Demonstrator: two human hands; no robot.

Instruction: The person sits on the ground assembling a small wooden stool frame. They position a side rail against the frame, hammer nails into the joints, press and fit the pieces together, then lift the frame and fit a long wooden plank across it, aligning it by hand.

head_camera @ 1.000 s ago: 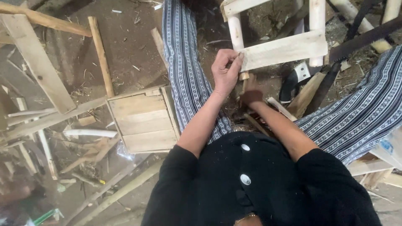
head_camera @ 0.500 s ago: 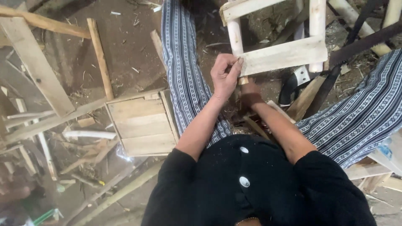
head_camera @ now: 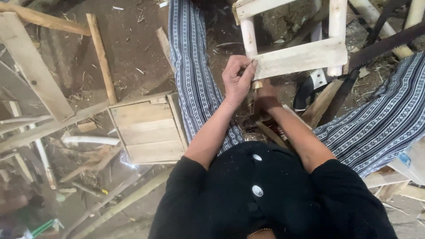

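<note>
A pale wooden frame [head_camera: 301,55] made of round legs and a flat crosspiece stands on the ground between my knees. My left hand [head_camera: 237,79] rests against the left end of the crosspiece, its thumb and forefinger pinched on something small and thin that I cannot make out. Just below it, my right hand [head_camera: 265,96] is closed in a fist around a short wooden piece [head_camera: 256,84], right under the crosspiece's corner. My legs in striped trousers [head_camera: 195,75] lie on either side of the frame.
A small slatted wooden panel [head_camera: 148,130] lies to the left of my left leg. A handsaw with a dark handle [head_camera: 310,88] lies right of the frame. Planks, sticks and shavings [head_camera: 40,66] litter the dirt floor on the left.
Both hands stay at the crosspiece's left end. The view has shifted slightly; my left fingers have closed into a tighter pinch.
</note>
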